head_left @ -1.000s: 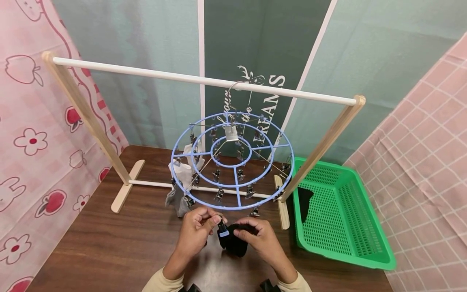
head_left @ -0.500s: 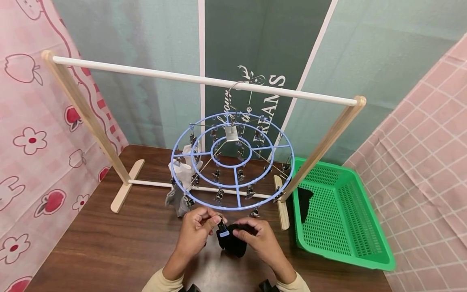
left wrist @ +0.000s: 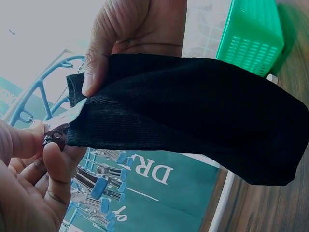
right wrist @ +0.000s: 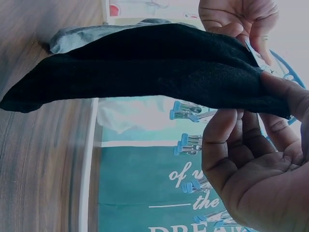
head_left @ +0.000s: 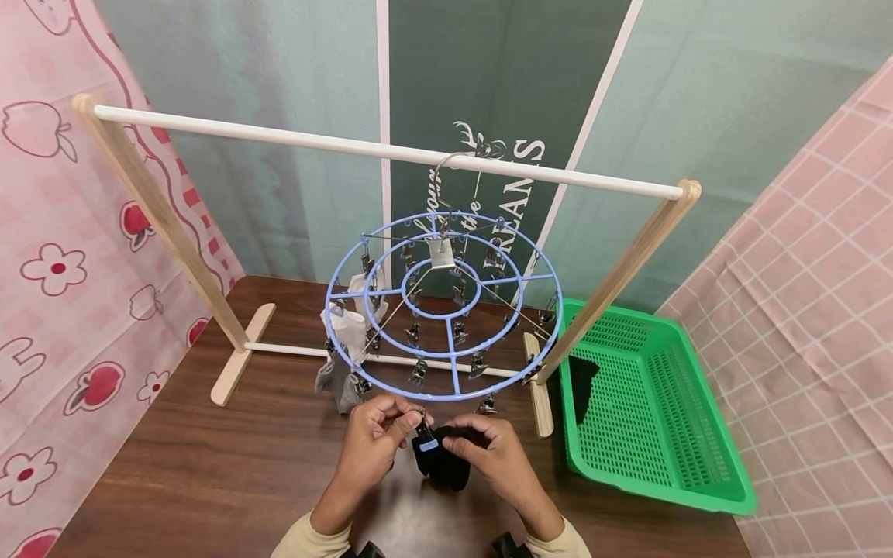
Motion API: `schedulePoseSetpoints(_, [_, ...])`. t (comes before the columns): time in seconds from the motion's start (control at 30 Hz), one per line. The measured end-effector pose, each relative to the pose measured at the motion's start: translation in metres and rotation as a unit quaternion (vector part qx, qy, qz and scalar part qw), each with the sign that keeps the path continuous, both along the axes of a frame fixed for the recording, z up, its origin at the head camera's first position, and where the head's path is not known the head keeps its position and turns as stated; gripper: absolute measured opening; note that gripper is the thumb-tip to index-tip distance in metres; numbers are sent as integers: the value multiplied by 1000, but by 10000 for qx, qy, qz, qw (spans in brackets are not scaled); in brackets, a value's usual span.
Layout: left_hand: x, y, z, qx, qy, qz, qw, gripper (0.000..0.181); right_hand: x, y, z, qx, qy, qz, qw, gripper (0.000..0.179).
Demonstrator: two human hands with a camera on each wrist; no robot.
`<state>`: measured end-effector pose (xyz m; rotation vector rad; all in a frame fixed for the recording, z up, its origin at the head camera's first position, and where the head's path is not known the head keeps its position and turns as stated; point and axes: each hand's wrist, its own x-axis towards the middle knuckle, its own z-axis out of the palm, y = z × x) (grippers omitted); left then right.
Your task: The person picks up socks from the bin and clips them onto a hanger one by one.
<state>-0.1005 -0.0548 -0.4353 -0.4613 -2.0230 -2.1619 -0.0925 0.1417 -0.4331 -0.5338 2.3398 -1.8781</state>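
A black sock [left wrist: 193, 111] hangs down from between my two hands, just in front of the blue round clip hanger [head_left: 456, 380]. My left hand [head_left: 377, 438] pinches a metal clip [left wrist: 60, 125] with a blue tip, and the clip's jaws sit on the sock's cuff. Thumb and fingers of my right hand [head_left: 491, 453] pinch the cuff's other side, as the right wrist view also shows with the sock [right wrist: 145, 72] stretching away. White socks [head_left: 346, 332] and a grey sock [head_left: 339, 380] hang from clips on the hanger's left side.
The hanger hooks over the white rail [head_left: 279, 133] of a wooden stand [head_left: 174, 225]. At the right stands a green basket [head_left: 718, 434] with a black cloth item [head_left: 584, 384] inside. Several clips [head_left: 418, 372] dangle under the rings, over a brown wooden table [head_left: 174, 465].
The hands and the black sock have hardly moved; both keep their pinch on the clip and the cuff. The head view has shifted very slightly.
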Motion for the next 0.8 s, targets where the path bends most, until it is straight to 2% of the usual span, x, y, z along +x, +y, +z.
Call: schedulePoseSetpoints(0.8, [1, -2, -2, -32, 35, -65, 10000, 12, -1, 1, -3, 71, 24, -15, 10000, 15])
